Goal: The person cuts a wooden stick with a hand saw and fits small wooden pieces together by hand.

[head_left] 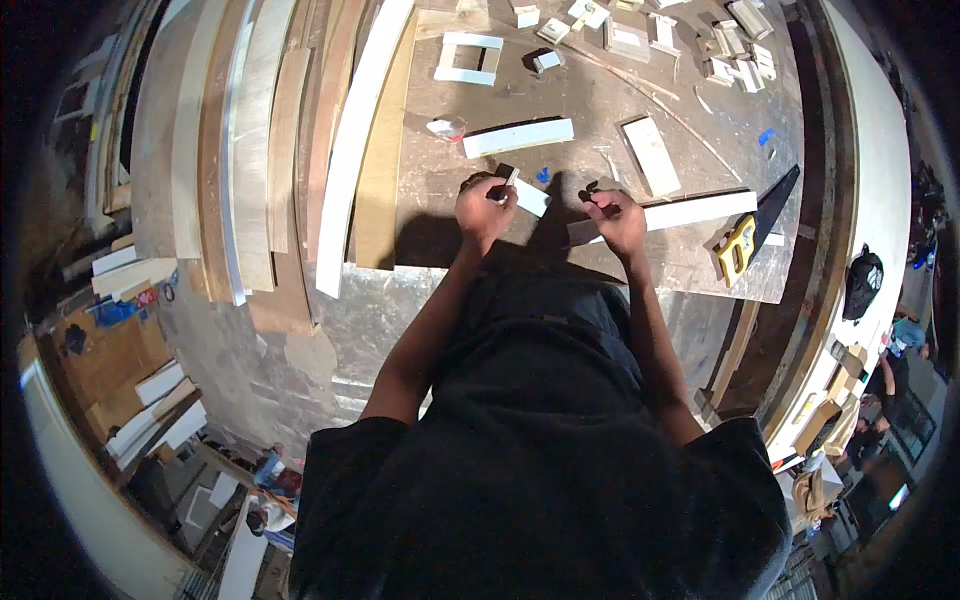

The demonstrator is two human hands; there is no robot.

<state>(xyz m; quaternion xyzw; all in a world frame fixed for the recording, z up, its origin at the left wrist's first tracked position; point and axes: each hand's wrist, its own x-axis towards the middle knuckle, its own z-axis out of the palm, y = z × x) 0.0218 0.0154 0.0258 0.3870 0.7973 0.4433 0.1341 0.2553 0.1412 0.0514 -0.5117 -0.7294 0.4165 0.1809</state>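
Over the near part of the wooden worktop (pixel 520 95), my left hand (pixel 485 212) is closed on a small dark object (pixel 508 176) with a pale edge. My right hand (pixel 617 220) pinches a small black item (pixel 592 188) too small to name. Between the hands lies a short white strip (pixel 533 198). A long white strip (pixel 700 209) runs rightward from beside my right hand. Just beyond the hands are a white-topped wood piece (pixel 518 137), a flat pale block (pixel 651 156) and a small blue bit (pixel 543 174).
Long boards (pixel 260 140) lie side by side at the left. A handsaw with a yellow handle (pixel 738 250) rests near the right edge. A square wooden frame (pixel 468 58) and several small wood blocks (pixel 627 40) are at the far side. Another person (pixel 885 390) is at the far right.
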